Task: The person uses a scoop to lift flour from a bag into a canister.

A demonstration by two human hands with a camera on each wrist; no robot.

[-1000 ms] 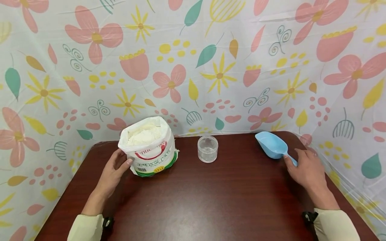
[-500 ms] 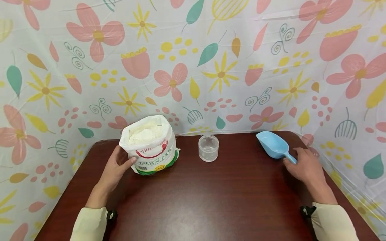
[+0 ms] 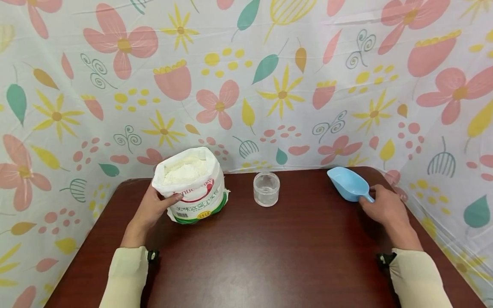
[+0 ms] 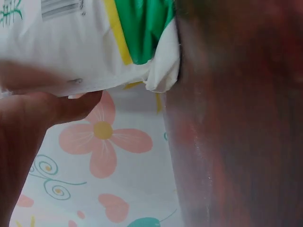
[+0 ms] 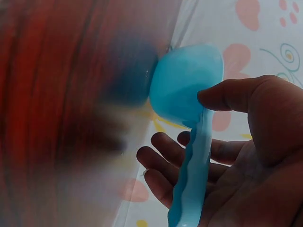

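Observation:
At the left, a white open-topped flour bag (image 3: 200, 204) full of white powder stands on the table, with red lettering and a green base band. My left hand (image 3: 148, 211) grips its left side, the thumb across the front and the fingers largely hidden behind. In the left wrist view, the lower corner of the bag (image 4: 94, 52) meets the tabletop. A light blue scoop (image 3: 348, 185) lies at the far right. My right hand (image 3: 387, 209) holds its handle. The right wrist view has the thumb at the neck of the scoop (image 5: 184, 85) and the fingers curled below the handle.
A small clear round container (image 3: 266, 190) stands between bag and scoop, near the rear edge. The dark brown table (image 3: 262, 256) backs onto a flower-printed curtain (image 3: 246, 85), which also hangs at both sides.
My left thumb has moved further right across the front of the bag. My right hand has moved slightly up along the handle toward the scoop's bowl. Bag, container and scoop stay put.

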